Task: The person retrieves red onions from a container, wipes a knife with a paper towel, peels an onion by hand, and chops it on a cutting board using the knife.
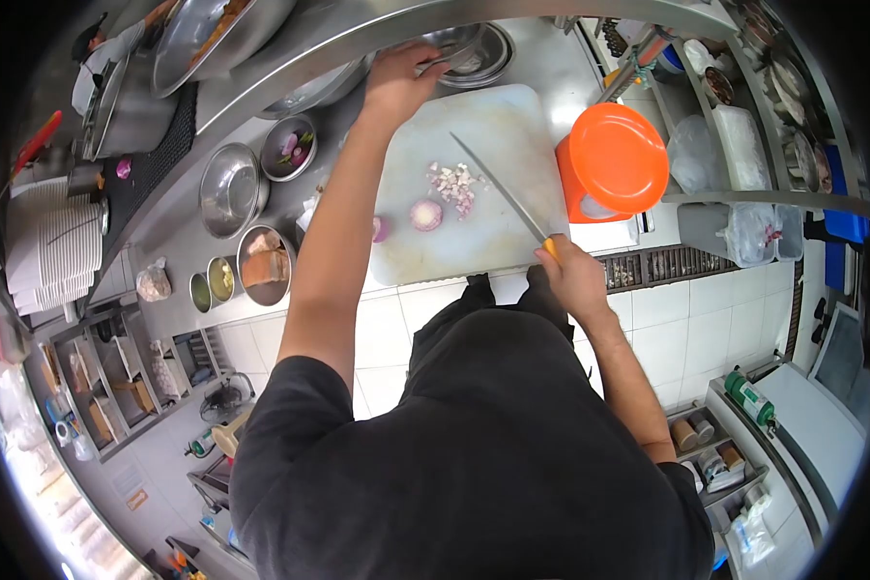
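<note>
My right hand (576, 280) is closed around the yellow handle of a kitchen knife (498, 182), its blade pointing away over the white cutting board (522, 126). Chopped onion (454, 186) lies in a small heap left of the blade, and a cut onion half (425, 215) sits just nearer to me. Another piece of onion (381, 229) rests by the board's left edge, partly behind my left forearm. Reaching past the far end of the board, my left hand (401, 85) grips the rim of a metal bowl (454, 43) with its fingers. More bowls (498, 60) are stacked beside it.
An orange bucket with a lid (617, 159) stands right of the board. To the left are an open metal bowl (232, 190), a bowl of onion scraps (288, 148) and a bowl of meat or fish (265, 267). A steel shelf (358, 41) runs overhead; plates (63, 237) are stacked far left.
</note>
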Tool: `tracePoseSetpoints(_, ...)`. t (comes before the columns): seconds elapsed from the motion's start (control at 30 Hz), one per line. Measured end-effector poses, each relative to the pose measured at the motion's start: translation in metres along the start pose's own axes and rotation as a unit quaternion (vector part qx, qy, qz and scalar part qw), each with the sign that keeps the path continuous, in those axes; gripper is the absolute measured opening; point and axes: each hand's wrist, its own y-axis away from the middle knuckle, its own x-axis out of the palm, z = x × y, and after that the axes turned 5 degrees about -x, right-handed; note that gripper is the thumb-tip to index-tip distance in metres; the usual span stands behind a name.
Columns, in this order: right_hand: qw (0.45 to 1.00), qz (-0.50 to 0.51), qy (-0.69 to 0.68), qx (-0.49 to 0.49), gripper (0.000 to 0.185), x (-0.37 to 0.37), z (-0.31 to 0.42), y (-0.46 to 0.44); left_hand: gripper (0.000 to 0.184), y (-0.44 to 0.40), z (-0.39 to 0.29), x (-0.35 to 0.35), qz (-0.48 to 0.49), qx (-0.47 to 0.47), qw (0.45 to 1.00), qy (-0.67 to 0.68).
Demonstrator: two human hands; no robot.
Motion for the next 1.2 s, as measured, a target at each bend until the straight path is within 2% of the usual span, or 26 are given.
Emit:
tracePoseSetpoints(0.13, 0.999, 0.015, -0.002, 0.029, 0.033, -0.011, -0.004, 0.004, 0.021, 0.086, -0.002, -0.038, -0.036, -0.045, 0.998, -0.022)
tracePoseSetpoints(0.3, 0.995, 0.035, -0.052, 0.077, 0.037, -0.001, -0.017, 0.014, 0.016, 0.176, 0.039, -0.016, -0.059, -0.114, 0.985, -0.115)
tracePoseSetpoints(0.33, 0.993, 0.044, -0.063, 0.094, 0.037, 0.002, -0.021, 0.014, 0.025, 0.189, 0.054, -0.010, -0.017, -0.147, 0.979, -0.137)
tracePoseSetpoints(0.43, 0.980, 0.069, -0.107, 0.151, 0.038, 0.009, -0.025, 0.021, 0.043, 0.192, 0.026, -0.012, -0.070, -0.201, 0.958, -0.191)
tracePoseSetpoints(0.53, 0.966, 0.071, -0.162, 0.188, 0.038, 0.016, -0.021, 0.024, 0.058, 0.204, -0.019, 0.012, -0.142, -0.170, 0.975, -0.015)
tracePoseSetpoints(0.6, 0.964, 0.062, -0.179, 0.188, 0.039, 0.025, -0.022, 0.029, 0.052, 0.214, -0.069, 0.025, -0.033, -0.132, 0.989, -0.059)
tracePoseSetpoints(0.73, 0.960, 0.081, -0.185, 0.196, 0.040, 0.036, -0.014, 0.026, 0.050, 0.258, -0.050, 0.075, 0.003, -0.191, 0.981, -0.035)
tracePoseSetpoints(0.87, 0.942, 0.100, -0.229, 0.225, 0.041, 0.045, -0.001, 0.021, 0.058, 0.263, -0.053, 0.059, 0.025, -0.215, 0.971, -0.102)
tracePoseSetpoints(0.97, 0.944, 0.099, -0.236, 0.208, 0.042, 0.058, 0.000, 0.020, 0.063, 0.241, -0.052, 0.073, -0.038, -0.220, 0.975, 0.018)
tracePoseSetpoints(1.17, 0.963, 0.112, -0.160, 0.184, 0.044, 0.070, 0.021, 0.009, 0.089, 0.184, -0.062, 0.110, -0.060, -0.272, 0.959, -0.044)
tracePoseSetpoints(1.2, 0.968, 0.114, -0.143, 0.172, 0.045, 0.073, 0.022, 0.009, 0.082, 0.187, -0.066, 0.114, -0.068, -0.262, 0.962, -0.041)
